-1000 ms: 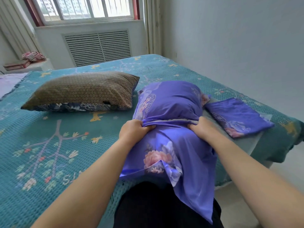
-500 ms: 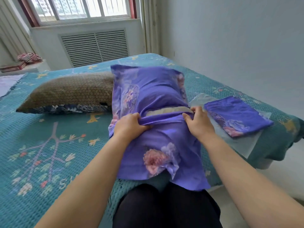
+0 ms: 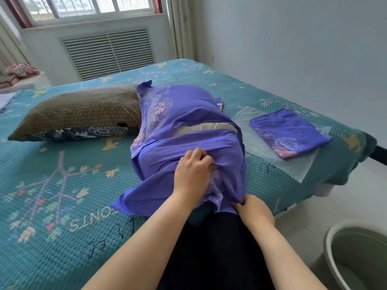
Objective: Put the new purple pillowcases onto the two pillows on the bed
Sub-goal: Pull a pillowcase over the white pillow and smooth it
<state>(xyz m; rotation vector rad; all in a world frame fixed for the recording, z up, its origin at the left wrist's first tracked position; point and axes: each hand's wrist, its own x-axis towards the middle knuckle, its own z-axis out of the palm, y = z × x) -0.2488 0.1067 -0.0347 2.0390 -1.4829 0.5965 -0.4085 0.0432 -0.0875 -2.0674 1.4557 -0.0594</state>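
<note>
A pillow lies lengthwise in front of me inside a purple floral pillowcase [image 3: 184,114]; a pale strip of the pillow [image 3: 205,128] shows at the flap opening. My left hand [image 3: 193,174] rests on the near part of the case, its fingertips pinching a fold of fabric. My right hand [image 3: 254,210] grips the case's loose near hem at the bed's edge. A second pillow [image 3: 79,109] in a brown patterned cover lies to the left. A folded purple pillowcase [image 3: 290,132] sits on a clear plastic bag [image 3: 261,147] to the right.
The bed carries a teal patterned bedspread [image 3: 52,195]. A grey-green bucket [image 3: 356,254] stands on the floor at the lower right. A wall runs along the bed's right side, a window and vent grille [image 3: 109,53] lie beyond. Folded cloth [image 3: 22,70] sits on a ledge far left.
Both hands left the flap edge and came nearer: the left now pinches fabric lower on the case, the right grips the hem at the bed's edge. The pillow lies lower and flatter.
</note>
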